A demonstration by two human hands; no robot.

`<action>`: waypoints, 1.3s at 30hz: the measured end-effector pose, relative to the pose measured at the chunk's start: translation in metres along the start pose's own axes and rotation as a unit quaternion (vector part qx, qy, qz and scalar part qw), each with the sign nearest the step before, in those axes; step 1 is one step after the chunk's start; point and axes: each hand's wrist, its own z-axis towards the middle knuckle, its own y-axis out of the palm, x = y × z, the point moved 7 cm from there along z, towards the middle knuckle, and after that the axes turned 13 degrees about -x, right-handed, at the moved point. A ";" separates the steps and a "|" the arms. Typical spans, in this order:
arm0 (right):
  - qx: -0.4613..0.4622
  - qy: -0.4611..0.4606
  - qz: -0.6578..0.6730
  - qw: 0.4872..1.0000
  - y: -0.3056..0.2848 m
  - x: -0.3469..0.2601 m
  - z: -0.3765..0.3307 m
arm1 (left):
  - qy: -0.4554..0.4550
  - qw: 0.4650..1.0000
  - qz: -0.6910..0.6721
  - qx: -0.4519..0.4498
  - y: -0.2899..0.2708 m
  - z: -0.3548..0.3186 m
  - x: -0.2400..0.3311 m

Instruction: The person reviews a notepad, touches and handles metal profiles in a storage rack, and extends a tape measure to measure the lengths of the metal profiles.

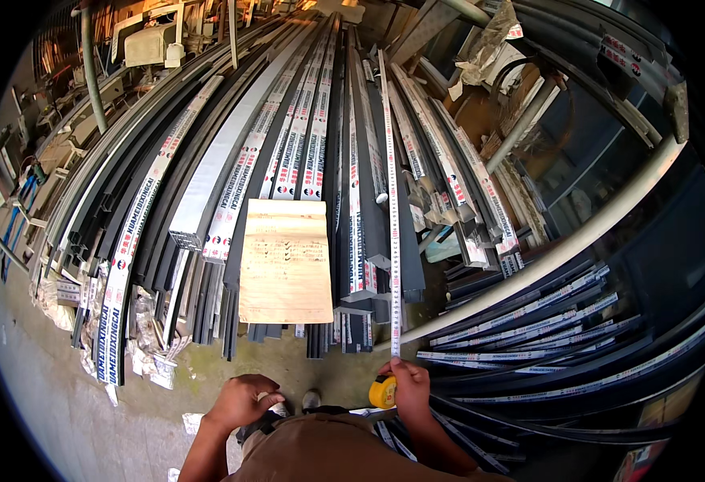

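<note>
My right hand [411, 388] is closed on a yellow tape measure [383, 392] at the lower middle. Its white blade [395, 273] is pulled out straight and runs far up along the long dark metal profiles [371, 217]. My left hand [244, 400] hangs in front of my body, apart from the profiles, with its fingers curled; whatever they may hold is hidden. A sheet of yellowish paper [284, 265] with handwritten marks lies on top of the profiles, left of the blade.
A pale metal pole [561, 253] slants across the right side. Below it more wrapped profiles [529, 341] are stacked. Torn wrapping [156, 361] hangs at the profile ends on the left, above a concrete floor [128, 434]. An upright pipe [90, 72] stands at the far left.
</note>
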 end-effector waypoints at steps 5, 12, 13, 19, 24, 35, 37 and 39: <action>-0.035 -0.017 -0.019 0.999 -0.006 0.001 0.013 | 0.025 0.997 0.056 0.044 -0.010 0.029 0.036; -0.058 -0.033 -0.021 0.998 -0.033 0.013 0.007 | 0.030 0.999 -0.004 0.043 0.016 0.065 0.049; -0.063 -0.022 -0.017 0.998 -0.038 0.014 0.003 | 0.032 0.999 -0.009 0.032 0.022 0.068 0.052; -0.073 -0.015 -0.071 0.995 -0.053 0.018 -0.005 | 0.078 0.996 -0.010 -0.051 0.044 0.084 0.062; -0.069 -0.003 -0.054 0.996 -0.047 0.022 -0.017 | 0.178 0.984 -0.019 -0.010 -0.009 0.094 0.112; -0.106 0.011 -0.042 0.993 -0.050 0.021 -0.043 | 0.081 0.996 -0.023 0.022 -0.040 0.135 0.144; -0.095 0.006 -0.026 0.995 -0.058 0.021 -0.050 | 0.069 0.997 -0.024 0.009 -0.028 0.142 0.150; -0.097 0.004 -0.012 0.995 -0.067 0.023 -0.055 | 0.102 0.994 0.020 0.015 -0.018 0.147 0.155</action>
